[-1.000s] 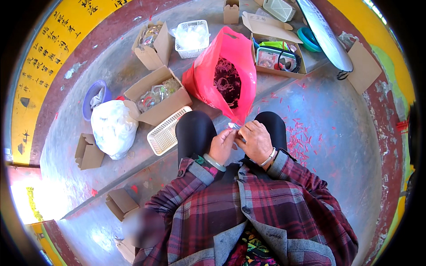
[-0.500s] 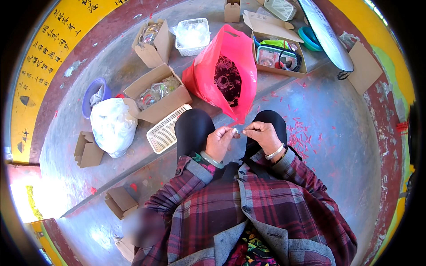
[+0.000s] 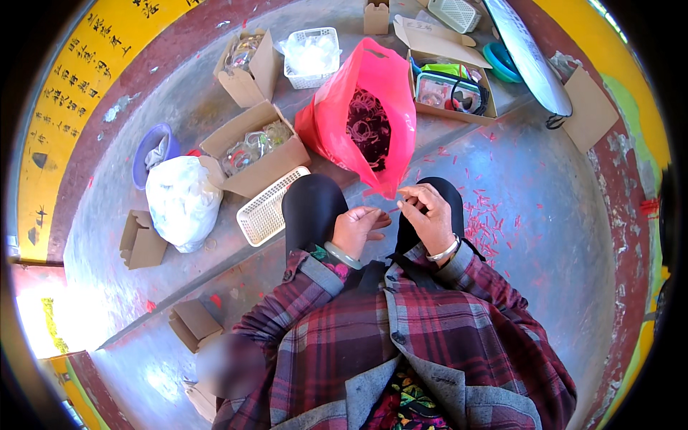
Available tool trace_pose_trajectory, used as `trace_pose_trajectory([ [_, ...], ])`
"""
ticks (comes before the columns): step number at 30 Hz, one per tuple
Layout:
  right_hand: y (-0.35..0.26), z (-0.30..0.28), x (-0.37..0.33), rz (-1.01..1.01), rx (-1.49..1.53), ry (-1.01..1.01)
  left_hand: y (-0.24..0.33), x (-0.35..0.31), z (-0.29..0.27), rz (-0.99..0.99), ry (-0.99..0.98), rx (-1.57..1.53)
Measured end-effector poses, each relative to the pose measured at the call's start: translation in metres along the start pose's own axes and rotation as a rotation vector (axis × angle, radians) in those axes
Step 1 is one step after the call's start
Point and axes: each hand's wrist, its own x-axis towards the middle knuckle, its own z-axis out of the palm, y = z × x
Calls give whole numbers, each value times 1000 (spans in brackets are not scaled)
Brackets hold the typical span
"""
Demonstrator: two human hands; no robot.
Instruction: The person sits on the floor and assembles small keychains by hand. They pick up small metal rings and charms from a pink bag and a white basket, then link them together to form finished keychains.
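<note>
My left hand (image 3: 355, 229) is by my left knee, a pale bangle on its wrist. Its thumb and fingers are closed together; anything between them is too small to make out. My right hand (image 3: 431, 219), with a silver-coloured bangle, is raised over my right knee, its thumb and forefinger apart near the lower lip of a pink plastic bag (image 3: 326, 111). That bag stands wide at the mouth just beyond my knees, with many thin ring-like pieces (image 3: 367, 129) inside, looking dark red.
Cardboard boxes (image 3: 269, 168) with clear bags, a cream basket (image 3: 261, 218), a white bag (image 3: 184, 204) and a purple basin (image 3: 172, 147) are at left. A white basket (image 3: 312, 80) and a box with a clear case (image 3: 448, 93) stand beyond. Red scraps (image 3: 484, 222) litter the floor at right.
My hands have moved apart from where their fingertips met between my knees. The right hand has risen toward the pink bag and its fingers have parted; the left has barely shifted.
</note>
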Motion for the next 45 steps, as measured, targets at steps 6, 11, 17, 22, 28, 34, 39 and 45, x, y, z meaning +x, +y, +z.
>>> trace_pose_trajectory([
  [6,-23,-2,5,-444,-334,-39,-4,1,2,43,-1,103],
  [11,-28,-1,4,-472,-462,-89,-6,-2,4,161,-16,193],
  [17,-26,-2,3,-455,-486,-145,-11,-3,3,334,-21,422],
  [22,-28,-2,3,-544,-576,-169,-16,1,0,284,-15,459],
  [28,-11,6,-6,-457,-553,-223,-24,4,-4,302,8,509],
  [34,-9,-4,0,-332,-389,-280,-15,-2,2,289,-57,606],
  [39,2,-7,0,-315,-369,-338,-9,-7,9,189,-128,568],
  [45,3,-10,-1,-294,-282,-387,-10,-4,3,44,-135,554],
])
